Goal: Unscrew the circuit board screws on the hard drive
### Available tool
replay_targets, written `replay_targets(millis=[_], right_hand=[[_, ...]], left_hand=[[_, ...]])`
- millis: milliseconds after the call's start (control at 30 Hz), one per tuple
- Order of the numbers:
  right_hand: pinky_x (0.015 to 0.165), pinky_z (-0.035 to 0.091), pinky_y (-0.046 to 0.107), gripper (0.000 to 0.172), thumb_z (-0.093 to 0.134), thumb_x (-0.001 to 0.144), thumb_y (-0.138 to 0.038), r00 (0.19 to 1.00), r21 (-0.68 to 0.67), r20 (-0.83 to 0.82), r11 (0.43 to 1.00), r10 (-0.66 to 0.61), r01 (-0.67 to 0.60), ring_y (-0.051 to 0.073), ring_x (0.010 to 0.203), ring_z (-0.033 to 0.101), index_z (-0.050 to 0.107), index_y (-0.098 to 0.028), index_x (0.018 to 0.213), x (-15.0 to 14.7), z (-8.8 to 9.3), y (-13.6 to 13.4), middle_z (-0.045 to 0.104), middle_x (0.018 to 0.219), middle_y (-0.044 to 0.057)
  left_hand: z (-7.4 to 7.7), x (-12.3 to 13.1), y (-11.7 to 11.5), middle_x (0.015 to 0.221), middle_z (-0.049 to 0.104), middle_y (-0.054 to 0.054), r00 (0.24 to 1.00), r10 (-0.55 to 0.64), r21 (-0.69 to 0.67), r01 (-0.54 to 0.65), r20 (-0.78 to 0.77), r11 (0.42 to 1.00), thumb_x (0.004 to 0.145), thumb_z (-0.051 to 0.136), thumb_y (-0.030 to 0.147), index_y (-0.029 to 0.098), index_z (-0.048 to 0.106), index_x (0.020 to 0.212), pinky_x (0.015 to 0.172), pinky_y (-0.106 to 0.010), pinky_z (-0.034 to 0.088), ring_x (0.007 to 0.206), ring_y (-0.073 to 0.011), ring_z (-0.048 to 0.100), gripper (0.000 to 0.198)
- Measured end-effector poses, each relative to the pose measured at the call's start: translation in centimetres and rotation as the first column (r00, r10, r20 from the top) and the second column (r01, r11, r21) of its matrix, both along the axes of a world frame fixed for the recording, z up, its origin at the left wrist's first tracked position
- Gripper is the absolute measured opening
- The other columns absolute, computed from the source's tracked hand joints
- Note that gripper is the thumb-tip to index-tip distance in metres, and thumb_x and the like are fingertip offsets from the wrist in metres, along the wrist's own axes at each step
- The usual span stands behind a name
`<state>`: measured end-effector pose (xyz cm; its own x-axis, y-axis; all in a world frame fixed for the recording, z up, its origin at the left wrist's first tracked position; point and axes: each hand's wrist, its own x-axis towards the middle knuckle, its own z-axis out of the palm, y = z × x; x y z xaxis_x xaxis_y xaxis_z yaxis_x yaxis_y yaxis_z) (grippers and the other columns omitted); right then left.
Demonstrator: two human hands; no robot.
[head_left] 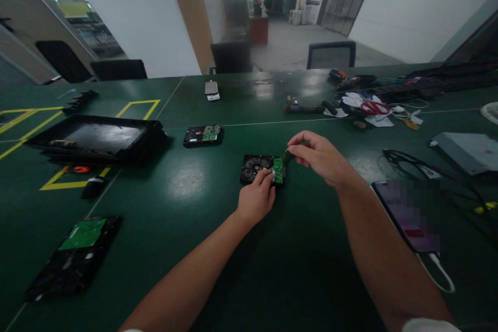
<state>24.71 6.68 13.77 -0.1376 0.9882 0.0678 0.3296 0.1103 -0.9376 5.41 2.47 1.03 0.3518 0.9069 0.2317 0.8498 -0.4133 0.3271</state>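
Note:
A black hard drive (254,167) with a small green circuit board (277,170) lies on the dark green table (187,192) in front of me. My left hand (257,201) rests on its near edge, fingers curled and pressing on the drive by the green board. My right hand (317,155) hovers just right of the drive, fingers pinched on a thin dark tool (288,155) whose tip points down at the board. What the tool is I cannot make out.
A second hard drive (203,135) lies farther back, a third (73,257) at the near left. A black tray (95,137) sits left. A phone (408,215) with a cable lies right, red scissors (374,108) and tools back right, chairs behind.

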Motion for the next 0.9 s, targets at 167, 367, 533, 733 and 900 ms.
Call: replay_targets(millis=[167, 367, 533, 733, 900], right_hand=[[0.046, 0.036, 0.024, 0.017, 0.063, 0.090, -0.034, 0.995, -0.043, -0.056, 0.995, 0.086, -0.089, 0.011, 0.054, 0.053, 0.069, -0.021, 0.100, -0.23, 0.31, -0.22, 0.061, 0.071, -0.001], [0.047, 0.044, 0.024, 0.022, 0.059, 0.094, -0.036, 0.979, -0.094, -0.154, 0.985, 0.132, -0.148, 0.011, 0.058, 0.060, 0.069, -0.020, 0.103, -0.47, 0.06, -0.02, 0.069, 0.091, 0.005], [0.052, 0.049, 0.027, 0.022, 0.056, 0.095, -0.036, 0.973, -0.099, -0.195, 0.985, 0.122, -0.144, 0.014, 0.063, 0.063, 0.067, -0.021, 0.108, -0.54, 0.02, -0.16, 0.068, 0.089, 0.005], [0.070, 0.051, 0.035, 0.021, 0.061, 0.095, -0.043, 0.974, 0.224, 0.218, 0.974, -0.062, 0.012, 0.021, 0.080, 0.064, 0.068, -0.024, 0.100, -0.21, -0.27, 0.00, 0.071, 0.094, 0.006], [0.081, 0.052, 0.040, 0.018, 0.061, 0.095, -0.039, 0.927, 0.373, 0.317, 0.925, -0.202, 0.075, 0.025, 0.092, 0.068, 0.065, -0.023, 0.100, -0.56, -0.46, -0.08, 0.071, 0.105, 0.009]], left_hand=[[0.02, 0.03, 0.00, 0.149, 0.053, -0.006, 1.000, 0.000, -0.006, 0.000, -0.002, 1.000, 0.098, 0.048, 0.032, 0.024, 0.053, 0.141, 0.084, -0.032, 0.062, 0.112, -0.0214, 0.068, 0.043], [-0.04, 0.01, -0.03, 0.149, 0.053, -0.006, 1.000, -0.002, 0.009, 0.002, 0.004, 1.000, 0.098, 0.049, 0.032, 0.024, 0.053, 0.140, 0.083, -0.031, 0.062, 0.110, -0.0208, 0.068, 0.043], [0.17, 0.08, -0.03, 0.148, 0.053, -0.007, 1.000, -0.001, -0.008, 0.001, 0.000, 1.000, 0.098, 0.049, 0.032, 0.025, 0.052, 0.141, 0.081, -0.033, 0.062, 0.107, -0.0209, 0.069, 0.044], [0.21, 0.09, -0.06, 0.149, 0.052, -0.007, 1.000, -0.003, -0.016, 0.003, -0.008, 1.000, 0.099, 0.047, 0.033, 0.024, 0.051, 0.141, 0.079, -0.033, 0.062, 0.104, -0.0207, 0.070, 0.043], [0.09, 0.01, -0.03, 0.149, 0.052, -0.007, 1.000, 0.001, -0.015, -0.001, -0.012, 1.000, 0.098, 0.048, 0.033, 0.024, 0.052, 0.140, 0.079, -0.033, 0.062, 0.103, -0.0204, 0.070, 0.043]])
